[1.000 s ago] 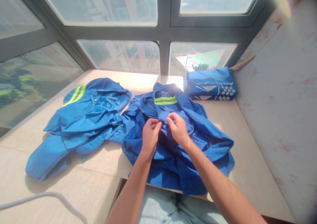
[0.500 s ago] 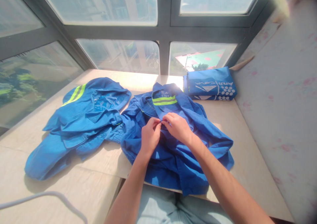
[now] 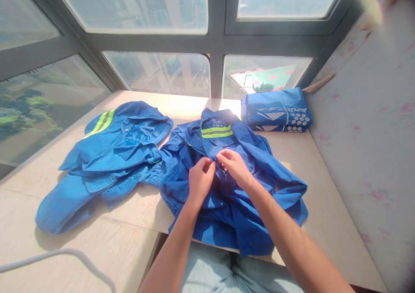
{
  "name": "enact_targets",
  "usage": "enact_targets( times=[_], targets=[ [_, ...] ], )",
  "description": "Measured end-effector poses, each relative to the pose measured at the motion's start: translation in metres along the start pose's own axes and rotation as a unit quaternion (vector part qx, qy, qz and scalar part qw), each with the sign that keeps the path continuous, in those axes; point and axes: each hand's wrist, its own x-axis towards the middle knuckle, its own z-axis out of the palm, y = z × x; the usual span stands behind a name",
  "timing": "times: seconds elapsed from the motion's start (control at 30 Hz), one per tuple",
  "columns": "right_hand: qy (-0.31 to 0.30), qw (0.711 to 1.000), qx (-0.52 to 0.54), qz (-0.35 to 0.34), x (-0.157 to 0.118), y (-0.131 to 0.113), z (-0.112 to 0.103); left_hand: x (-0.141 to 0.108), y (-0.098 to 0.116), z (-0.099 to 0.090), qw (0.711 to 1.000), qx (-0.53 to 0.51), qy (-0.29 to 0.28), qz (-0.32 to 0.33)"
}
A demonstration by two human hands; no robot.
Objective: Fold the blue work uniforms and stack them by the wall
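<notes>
A dark blue jacket (image 3: 233,224) with a yellow-green and grey stripe near its collar lies spread in front of me. On its front edge, below the collar, my left hand (image 3: 201,178) pinches the cloth between thumb and fingers. Close beside it on the right, my right hand (image 3: 234,165) also pinches the jacket's edge, its fingertips nearly touching the left ones. Any button between the fingers is too small to make out. To the left lies a second blue jacket (image 3: 106,159) with a similar stripe, meeting the first at its cuff.
Both jackets rest on a pale wooden surface (image 3: 327,198). A folded blue bundle with white print (image 3: 275,109) stands at the back right, by the wall. At the lower left a grey cable (image 3: 68,253) curves across the wood. Windows rise behind.
My fingertips have parted slightly, with the right hand a little further right. The whole view has shifted slightly; the jackets and bundle have kept their places.
</notes>
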Motion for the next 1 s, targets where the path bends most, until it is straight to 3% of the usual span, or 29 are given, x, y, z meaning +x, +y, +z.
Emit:
enact_targets(
  times=[0.07, 0.17, 0.47, 0.53, 0.6, 0.73, 0.9, 1.0],
  targets=[
    [0.031, 0.992, -0.107, -0.062, 0.001, -0.004, -0.004, 0.002, 0.002, 0.001, 0.999, 0.037, -0.027, 0.018],
    [0.081, 0.954, -0.240, -0.157, 0.001, -0.010, -0.007, 0.007, 0.003, 0.003, 0.997, 0.031, -0.060, 0.027],
    [0.013, 0.939, -0.280, -0.196, 0.000, 0.009, -0.012, 0.007, -0.004, -0.001, 0.993, -0.036, -0.112, 0.011],
    [0.008, 0.935, -0.285, -0.210, -0.001, 0.013, -0.017, 0.009, -0.008, -0.007, 0.994, -0.041, -0.098, -0.011],
    [0.001, 0.938, -0.283, -0.201, -0.004, 0.014, -0.022, 0.016, -0.015, -0.014, 0.997, -0.039, -0.049, -0.034],
    [-0.006, 0.963, -0.246, -0.109, -0.016, 0.017, -0.032, 0.039, -0.032, -0.024, 0.997, -0.031, 0.025, -0.065],
    [-0.035, 0.966, -0.247, -0.064, -0.040, 0.023, -0.039, 0.060, -0.045, -0.016, 0.991, -0.077, 0.011, -0.108],
    [-0.090, 0.955, -0.276, -0.064, -0.051, 0.023, -0.044, 0.061, -0.048, -0.005, 0.993, -0.081, 0.007, -0.090]
  ],
)
